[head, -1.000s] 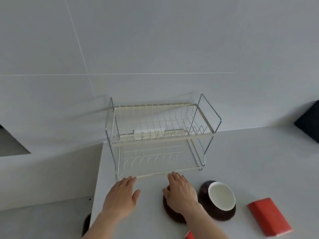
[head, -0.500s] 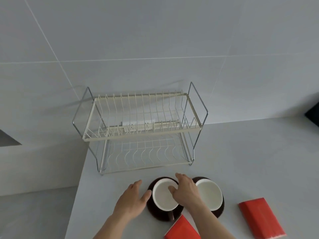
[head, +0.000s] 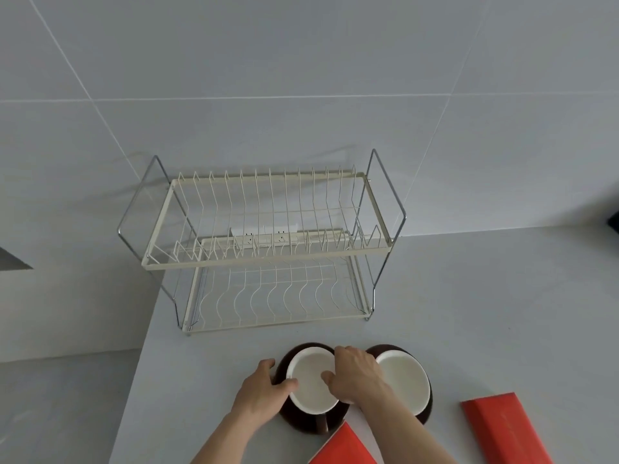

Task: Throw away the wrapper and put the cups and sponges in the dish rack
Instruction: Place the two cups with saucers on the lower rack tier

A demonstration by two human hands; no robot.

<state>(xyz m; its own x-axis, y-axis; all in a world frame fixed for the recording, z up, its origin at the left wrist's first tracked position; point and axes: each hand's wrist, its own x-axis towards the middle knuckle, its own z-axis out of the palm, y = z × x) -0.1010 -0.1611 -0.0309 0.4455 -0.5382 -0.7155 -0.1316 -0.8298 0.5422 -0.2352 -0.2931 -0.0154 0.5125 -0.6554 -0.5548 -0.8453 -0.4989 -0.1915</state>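
Two dark brown cups with white insides stand side by side near the counter's front edge. Both of my hands grip the left cup: my left hand clasps its left wall with the thumb over the rim, and my right hand holds its right rim. Just to the right, the right cup stands partly hidden behind my right wrist. Two flat red sponges lie near the frame's bottom: the near sponge under my right forearm, and the right sponge. An empty two-tier cream wire dish rack stands behind the cups against the wall.
The grey counter ends at a left edge near the rack, with a lower floor area beyond it. A dark object pokes in at the right edge. A tiled wall rises behind the rack. No wrapper is in view.
My left hand has closed in from beside the left cup onto its wall. My right hand shifted from covering that cup to gripping its right rim. The view tilted down toward the cups.
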